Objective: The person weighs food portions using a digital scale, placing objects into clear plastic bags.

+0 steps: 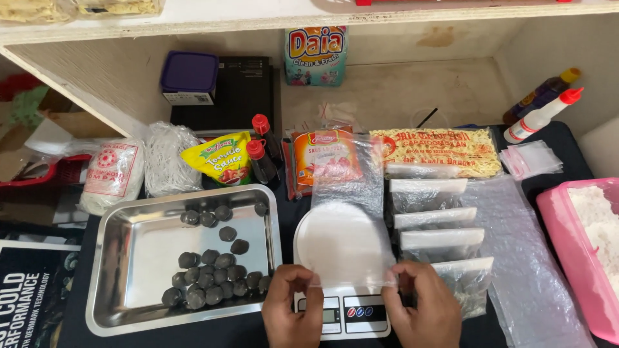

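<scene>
My left hand [291, 309] and my right hand [422, 309] each pinch a lower corner of an empty clear plastic bag [351, 212]. The bag is stretched flat over the round white platform of a small digital kitchen scale [345, 316]. To the left sits a steel tray [122, 270] holding several small dark round balls [209, 274]. To the right of the scale lie several filled clear bags [438, 222] in an overlapping row.
A pink tub [558, 219] of white powder stands at the right edge. At the back lie a noodle packet [438, 151], sauce pouches [222, 158], two red-capped bottles [261, 151], white noodle bundles [167, 161] and squeeze bottles [541, 113]. A shelf wall rises behind.
</scene>
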